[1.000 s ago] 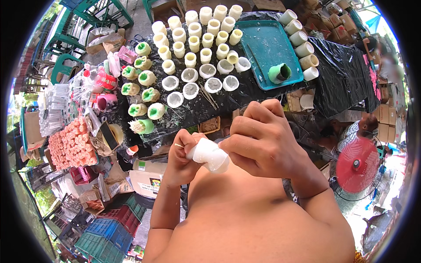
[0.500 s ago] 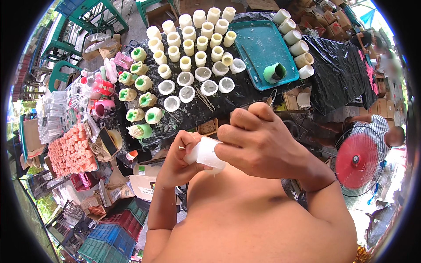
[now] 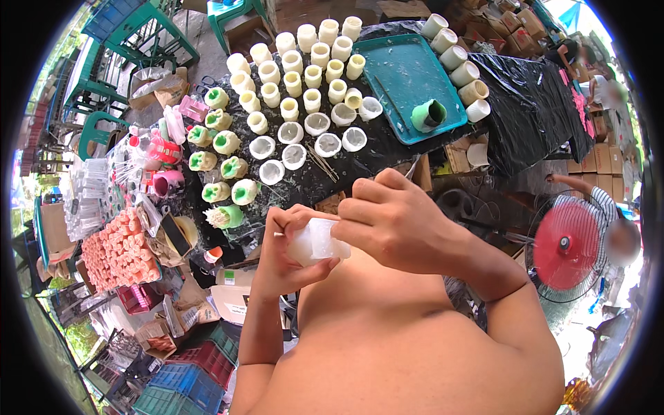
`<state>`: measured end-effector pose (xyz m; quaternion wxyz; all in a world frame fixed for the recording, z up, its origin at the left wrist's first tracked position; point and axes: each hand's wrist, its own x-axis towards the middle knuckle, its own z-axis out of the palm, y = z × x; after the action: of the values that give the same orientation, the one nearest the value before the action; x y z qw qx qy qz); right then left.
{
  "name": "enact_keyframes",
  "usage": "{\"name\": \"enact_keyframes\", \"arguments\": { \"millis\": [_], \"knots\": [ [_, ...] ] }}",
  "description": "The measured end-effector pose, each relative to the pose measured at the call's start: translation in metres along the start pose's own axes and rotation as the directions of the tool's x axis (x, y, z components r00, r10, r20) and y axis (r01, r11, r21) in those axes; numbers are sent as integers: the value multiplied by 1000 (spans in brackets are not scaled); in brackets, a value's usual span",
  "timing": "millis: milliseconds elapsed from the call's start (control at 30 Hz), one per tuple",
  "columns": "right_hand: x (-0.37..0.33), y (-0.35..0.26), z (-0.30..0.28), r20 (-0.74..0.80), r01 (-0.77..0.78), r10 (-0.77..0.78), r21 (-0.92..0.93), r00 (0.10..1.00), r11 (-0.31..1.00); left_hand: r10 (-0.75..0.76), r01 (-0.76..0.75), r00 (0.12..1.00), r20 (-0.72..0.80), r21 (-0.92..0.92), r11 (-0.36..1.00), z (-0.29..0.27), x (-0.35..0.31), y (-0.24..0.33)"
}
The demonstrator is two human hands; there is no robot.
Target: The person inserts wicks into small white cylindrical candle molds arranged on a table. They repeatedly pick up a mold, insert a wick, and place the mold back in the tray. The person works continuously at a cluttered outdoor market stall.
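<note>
Just in front of my chest, my left hand [image 3: 287, 249] grips a small white wax candle [image 3: 319, 240], with fingers around one end and the thumb beneath. A short pale wick pokes out at the left, beside these fingers. My right hand [image 3: 391, 221] is closed in a fist-like grip, its fingertips against the right side of the candle. Behind its knuckles shows part of a slim metal tool [image 3: 413, 168]; its working end is hidden by the fingers. On the black-covered table beyond stand rows of cream wax cups [image 3: 312, 76] and several white, hollow-topped ones [image 3: 294, 156].
A teal tray [image 3: 380, 66] bears a green wax cup [image 3: 429, 115]. Green-and-cream carved candles [image 3: 234, 167] line the table's left part. Pink wax pieces [image 3: 121, 252] lie farther left. At the right stands a red fan [image 3: 565, 242], with a person [image 3: 595, 200] behind it.
The candle has turned slightly in my hands and my right fist has shifted a little left and down. Beside the fan, the other person's arm has moved up. The view has shifted slightly.
</note>
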<state>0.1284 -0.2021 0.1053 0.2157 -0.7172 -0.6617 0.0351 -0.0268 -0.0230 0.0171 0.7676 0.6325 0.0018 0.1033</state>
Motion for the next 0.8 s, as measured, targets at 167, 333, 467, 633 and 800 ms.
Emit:
{"name": "enact_keyframes", "arguments": {
  "millis": [167,333,467,633,800],
  "knots": [
    [-4,4,-10,-49,-60,63,58,997,997,63,-59,998,-21,144,988,-1,4,3],
    [-5,-7,-5,-34,-91,92,45,995,995,85,-87,996,18,290,953,-1,6,5],
    [-6,-9,3,-58,-60,62,46,996,997,80,-92,996,51,332,939,-1,5,4],
    [-9,-7,11,-76,-40,44,56,996,998,56,-61,998,24,294,954,6,5,2],
    [-14,-3,4,-33,-74,77,77,996,994,105,-111,994,37,328,938,4,7,1]
  ]
}}
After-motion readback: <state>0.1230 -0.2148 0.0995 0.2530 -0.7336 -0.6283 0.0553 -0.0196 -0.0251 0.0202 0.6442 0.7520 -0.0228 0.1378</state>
